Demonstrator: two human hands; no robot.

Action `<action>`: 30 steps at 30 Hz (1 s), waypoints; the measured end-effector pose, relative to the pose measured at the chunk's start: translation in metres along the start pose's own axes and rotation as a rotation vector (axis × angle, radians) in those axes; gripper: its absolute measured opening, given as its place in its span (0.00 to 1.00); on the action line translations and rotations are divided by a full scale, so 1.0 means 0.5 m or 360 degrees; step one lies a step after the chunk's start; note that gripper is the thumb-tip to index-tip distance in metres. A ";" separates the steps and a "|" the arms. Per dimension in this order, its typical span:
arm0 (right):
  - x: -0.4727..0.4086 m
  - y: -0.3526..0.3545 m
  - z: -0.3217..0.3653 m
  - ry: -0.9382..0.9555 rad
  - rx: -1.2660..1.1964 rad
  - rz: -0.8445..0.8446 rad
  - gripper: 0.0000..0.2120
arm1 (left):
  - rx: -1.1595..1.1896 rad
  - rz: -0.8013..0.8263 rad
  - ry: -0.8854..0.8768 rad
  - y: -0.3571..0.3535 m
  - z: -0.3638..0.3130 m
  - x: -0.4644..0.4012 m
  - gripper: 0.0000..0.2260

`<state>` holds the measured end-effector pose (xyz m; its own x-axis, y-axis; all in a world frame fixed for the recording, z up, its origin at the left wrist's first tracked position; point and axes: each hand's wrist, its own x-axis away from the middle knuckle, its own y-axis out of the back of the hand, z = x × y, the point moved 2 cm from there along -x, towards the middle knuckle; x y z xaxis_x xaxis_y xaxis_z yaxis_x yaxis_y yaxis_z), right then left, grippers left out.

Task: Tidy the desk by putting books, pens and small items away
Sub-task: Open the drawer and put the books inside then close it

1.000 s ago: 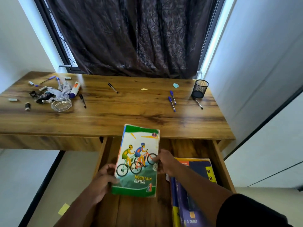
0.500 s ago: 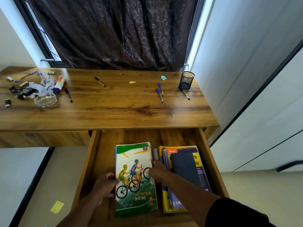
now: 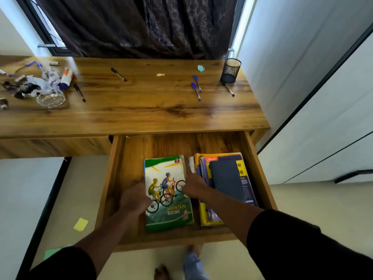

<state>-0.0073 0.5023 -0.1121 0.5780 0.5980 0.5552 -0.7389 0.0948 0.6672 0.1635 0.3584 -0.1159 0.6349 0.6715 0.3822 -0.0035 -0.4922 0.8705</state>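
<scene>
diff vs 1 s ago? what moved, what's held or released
The Mountain Biking book went down from over the desk's front edge into the open drawer, and now lies left of the book stack. Left hand and right hand stay on its side edges; no release visible. Unchanged: the stack in the drawer, and the pens, mesh cup and clutter on the desk.

Wooden desk (image 3: 129,114) w/ pens (image 3: 196,87), mesh cup (image 3: 230,70), glass dish (image 3: 51,99), clutter far left; open drawer (image 3: 129,158) w/ biking book (image 3: 168,194) beside book stack (image 3: 224,186); floor (image 3: 24,188) w/ yellow note (image 3: 80,224).
</scene>
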 end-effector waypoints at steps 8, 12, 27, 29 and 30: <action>0.046 0.017 0.013 0.0238 0.0694 0.0025 0.31 | -0.0217 0.0360 -0.0720 -0.009 -0.084 0.029 0.33; 0.072 0.001 0.011 0.0412 0.0825 0.0295 0.24 | -0.0106 0.0898 -0.0781 -0.030 -0.097 0.060 0.41; 0.148 -0.038 -0.034 0.0305 0.0716 0.1097 0.32 | -0.0627 0.1196 -0.0977 -0.049 -0.101 0.108 0.52; 0.150 -0.037 -0.039 0.0337 0.0720 0.1126 0.38 | -0.0671 0.1192 -0.1002 -0.051 -0.105 0.106 0.50; 0.155 -0.036 -0.040 0.0351 0.0738 0.1122 0.37 | -0.0685 0.1188 -0.1018 -0.051 -0.105 0.106 0.47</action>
<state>0.0440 0.5628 -0.0908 -0.0767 0.5401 0.8381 -0.6558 -0.6605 0.3657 0.1565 0.4356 -0.1016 0.6460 -0.1944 0.7382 -0.7506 -0.3379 0.5679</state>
